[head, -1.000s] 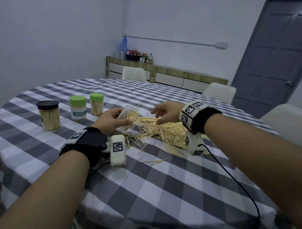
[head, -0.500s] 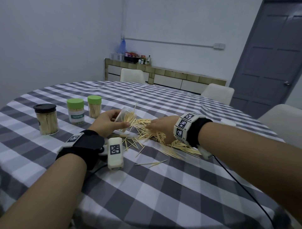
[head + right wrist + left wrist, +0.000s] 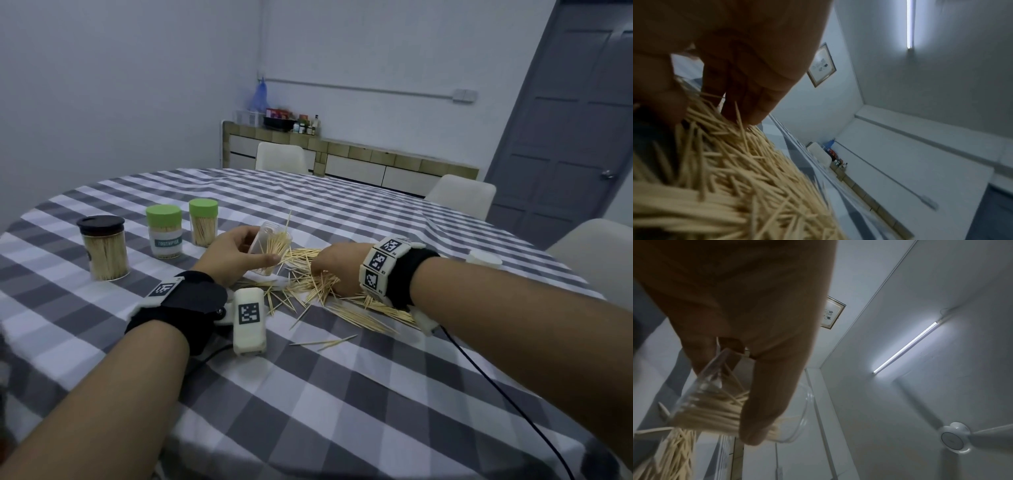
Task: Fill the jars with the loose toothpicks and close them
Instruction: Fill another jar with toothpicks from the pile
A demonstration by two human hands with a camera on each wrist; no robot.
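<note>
On the checked table [image 3: 342, 394], near its middle, the left hand [image 3: 233, 253] holds a clear open jar [image 3: 270, 248] tilted toward the heap, fingers and thumb curled round its wall. The jar is part filled; several sticks jut past its mouth. The right hand [image 3: 334, 270] lies down on the loose toothpicks [image 3: 342, 301]; the right wrist view shows its fingers [image 3: 748, 91] bent into the heap, but whether they grip a bundle cannot be told.

Assessment of the step in hand: gathering a bundle for the open jar. It would be done best by squaring the sticks parallel before lifting, then feeding them end-first into the mouth, with the jar tipped only enough to receive them. The jutting sticks look likely to block or spill; seating them first seems prudent.

Three closed jars stand well apart to the left: one black-lidded jar [image 3: 102, 246] and two green-lidded jars [image 3: 164, 231], both seemingly full. A white lid [image 3: 484, 261] sits to the far right, probably the open jar's.

Room: bare cloth lies in front of the heap. Stray sticks [image 3: 322, 342] lie near the left wrist; the table edge is well off.
</note>
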